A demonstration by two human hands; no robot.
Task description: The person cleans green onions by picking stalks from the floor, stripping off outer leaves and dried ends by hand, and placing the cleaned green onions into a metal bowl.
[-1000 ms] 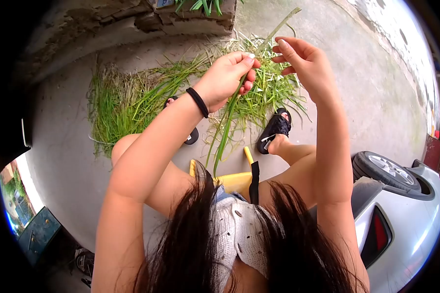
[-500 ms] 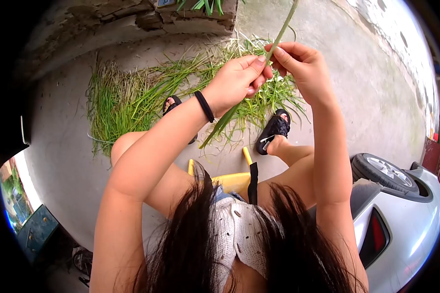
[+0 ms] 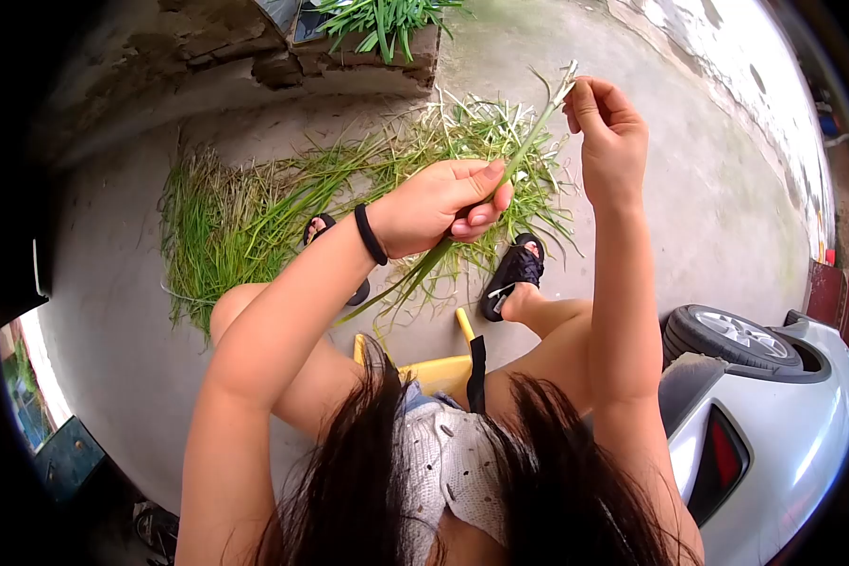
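Note:
My left hand [image 3: 457, 203], with a black band on the wrist, is wrapped around a long green leafy stalk [image 3: 535, 132] that looks like a leek or chive. Its flat leaves trail down to the lower left, and the pale, frayed root end points up and right. At that frayed end my right hand [image 3: 608, 127] is closed in a pinch, thumb against fingers; the exact bit between the fingertips is too small to make out. Below both hands, a heap of cut grass-like greens and pale peelings [image 3: 255, 203] lies spread over the concrete floor.
A bunch of green leaves [image 3: 387, 21] rests on a rough stone ledge [image 3: 349, 74]. Feet in black sandals [image 3: 514, 274] flank the near side of the heap. A yellow stool [image 3: 439, 374] is beneath me. At right stands a silver car part with a wheel [image 3: 740, 335].
My right hand has moved away from my left, up to the stalk's pale end. My left hand has dropped slightly lower and left, still gripping the stalk. The view has tilted a little upward.

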